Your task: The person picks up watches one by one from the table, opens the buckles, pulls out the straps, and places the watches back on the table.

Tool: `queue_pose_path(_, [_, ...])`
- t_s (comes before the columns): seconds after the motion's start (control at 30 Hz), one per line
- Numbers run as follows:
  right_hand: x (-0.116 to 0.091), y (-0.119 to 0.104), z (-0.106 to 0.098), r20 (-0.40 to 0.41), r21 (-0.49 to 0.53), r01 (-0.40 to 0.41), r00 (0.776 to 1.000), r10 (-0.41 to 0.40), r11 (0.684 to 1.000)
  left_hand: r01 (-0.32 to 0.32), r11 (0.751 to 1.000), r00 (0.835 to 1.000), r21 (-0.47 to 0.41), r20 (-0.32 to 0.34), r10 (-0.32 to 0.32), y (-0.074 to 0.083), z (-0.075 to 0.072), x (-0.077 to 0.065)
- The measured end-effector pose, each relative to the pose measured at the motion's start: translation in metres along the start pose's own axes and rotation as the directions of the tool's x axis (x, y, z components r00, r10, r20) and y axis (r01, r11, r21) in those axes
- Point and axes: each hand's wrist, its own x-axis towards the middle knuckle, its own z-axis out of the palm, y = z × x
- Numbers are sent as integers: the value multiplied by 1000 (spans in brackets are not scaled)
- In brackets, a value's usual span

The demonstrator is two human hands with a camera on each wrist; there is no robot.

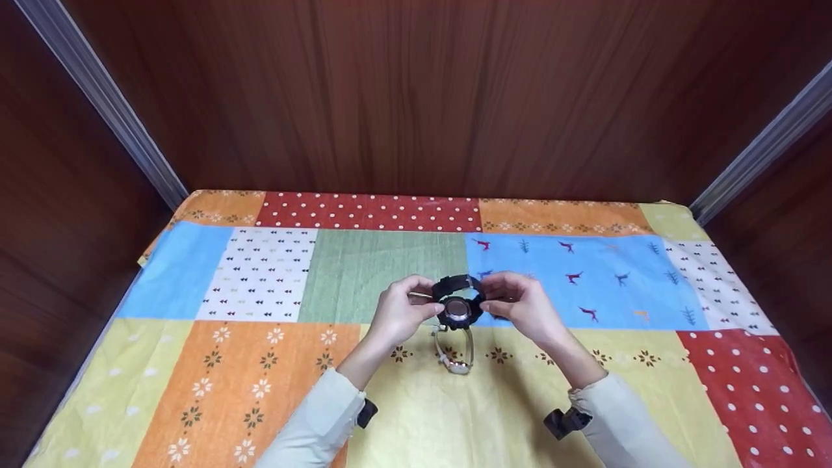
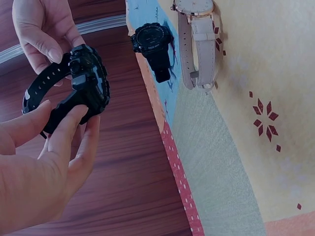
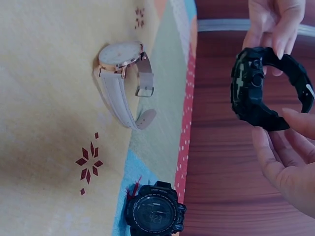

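Note:
Between both hands a black digital wristwatch (image 1: 457, 310) is held up above the cloth, its strap curved into a loop. My left hand (image 1: 400, 312) pinches the watch on its left side, thumb near the case. On the opposite side my right hand (image 1: 525, 307) grips it with thumb and fingers. A watch with a pale strap and rose-gold case (image 3: 119, 55) stands on its side on the cloth, nearer the body. A second black digital watch (image 3: 155, 210) lies face up on a blue patch; in the head view my right hand mostly hides it.
A patchwork-print cloth (image 1: 416, 409) covers the table. Dark wood-look panels (image 1: 416, 97) rise behind and at both sides, with grey metal strips (image 1: 107, 97) at the corners. Black wrist cameras (image 1: 567, 422) sit at the light sleeves (image 1: 624, 422).

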Motion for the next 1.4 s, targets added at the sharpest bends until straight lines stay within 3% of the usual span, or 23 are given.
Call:
queue_pose_path(0.2, [1,-2,-2,46,-8,4,999,-4,1000,-16,999,1000,35,-5,16,3,0,1])
queue_pose_path(0.5, [0,-2,-3,48,-31,9,999,-8,999,-64,995,998,81,9,64,4,0,-1])
queue_pose_path(0.93, [3,-13,-1,159,-28,57,986,-51,998,-125,981,992,146,19,123,5,2,-2])
queue_pose_path(1.1, [3,-13,1,151,-32,90,985,-84,995,-128,974,991,188,51,120,8,2,-4])
queue_pose_path(1.4, [1,-14,2,138,-10,87,987,-84,996,-132,975,990,180,75,120,11,3,-3])
